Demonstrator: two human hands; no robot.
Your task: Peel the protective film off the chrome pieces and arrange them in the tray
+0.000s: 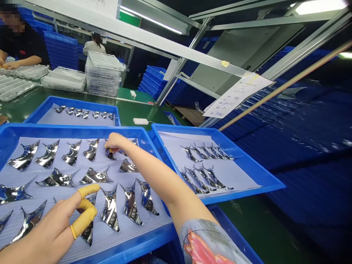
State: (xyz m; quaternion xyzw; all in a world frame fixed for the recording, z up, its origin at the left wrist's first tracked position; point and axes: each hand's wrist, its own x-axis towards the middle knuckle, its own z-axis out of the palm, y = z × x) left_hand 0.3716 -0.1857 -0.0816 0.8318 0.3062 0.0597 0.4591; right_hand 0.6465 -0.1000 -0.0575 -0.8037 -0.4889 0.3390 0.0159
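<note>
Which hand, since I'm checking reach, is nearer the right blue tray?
Right. The right hand is nearer, to the left of the right blue tray, over a chrome piece. The left hand is farther, down at the lower left.

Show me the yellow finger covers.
In the head view, yellow rubber finger covers sit on the left hand, lower left, over a shiny chrome piece on the blue plastic tray.

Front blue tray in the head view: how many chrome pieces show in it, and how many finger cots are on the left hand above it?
Chrome curved pieces in the front blue tray: 16, some partly hidden
Yellow finger cots on the left hand: 3
Total: 19
</note>
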